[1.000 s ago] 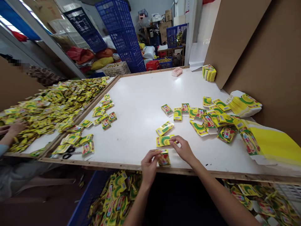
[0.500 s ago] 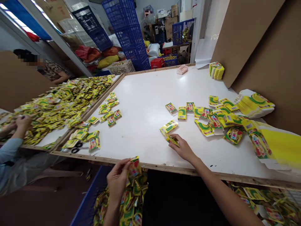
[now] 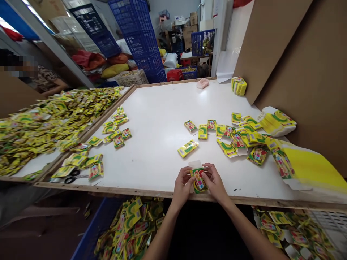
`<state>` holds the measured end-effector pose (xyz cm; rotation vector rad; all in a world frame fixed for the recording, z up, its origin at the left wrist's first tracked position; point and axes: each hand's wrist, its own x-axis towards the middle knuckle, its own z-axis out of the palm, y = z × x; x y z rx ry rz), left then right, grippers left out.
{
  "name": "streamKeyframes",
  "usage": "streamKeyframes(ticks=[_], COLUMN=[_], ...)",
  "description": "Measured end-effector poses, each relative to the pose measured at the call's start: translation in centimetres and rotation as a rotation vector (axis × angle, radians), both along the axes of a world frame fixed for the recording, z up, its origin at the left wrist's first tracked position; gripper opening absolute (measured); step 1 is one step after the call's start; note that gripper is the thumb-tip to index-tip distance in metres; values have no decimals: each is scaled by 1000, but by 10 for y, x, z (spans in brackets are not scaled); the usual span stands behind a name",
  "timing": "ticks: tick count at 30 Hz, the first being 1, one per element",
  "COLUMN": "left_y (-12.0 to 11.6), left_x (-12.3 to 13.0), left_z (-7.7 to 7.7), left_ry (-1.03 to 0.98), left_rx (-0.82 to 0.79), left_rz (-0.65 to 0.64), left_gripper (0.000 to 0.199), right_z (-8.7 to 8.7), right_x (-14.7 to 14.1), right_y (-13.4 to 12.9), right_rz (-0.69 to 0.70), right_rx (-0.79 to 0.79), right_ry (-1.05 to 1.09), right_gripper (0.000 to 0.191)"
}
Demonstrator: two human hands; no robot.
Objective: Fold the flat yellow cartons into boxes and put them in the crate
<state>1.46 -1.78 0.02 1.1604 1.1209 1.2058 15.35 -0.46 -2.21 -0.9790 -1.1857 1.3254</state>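
1. The left hand [image 3: 182, 186] and right hand [image 3: 216, 181] grasp one small box [image 3: 199, 180] between them, thumbs toward its printed face.
2. That box is at the tabletop's [image 3: 154, 144] near edge, its white flap [image 3: 195, 164] sticking out at the far end.
3. The step appears to be closing the box; the next move likely calls for tucking the flap while steadying both sides.

Workshop with stacked blue crates [image 3: 142, 45]
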Motion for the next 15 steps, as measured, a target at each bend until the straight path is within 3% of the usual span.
streamKeyframes(ticks=[5,12,15], left_y=[4,17,24], left_x=[-3,4,6], left_z=[4,4,5], left_ry=[25,134,136], left_rx=[-21,-19,4], left_rz=[-88,-133,-139], left_gripper=[43,27,20], right_z=[2,9,8], right_x=[25,40,41], right_y=[1,4,6], right_rz=[37,90,20], right_rx=[46,114,169], right_ry=[-158,-347,-388], right_gripper=[34,20,22])
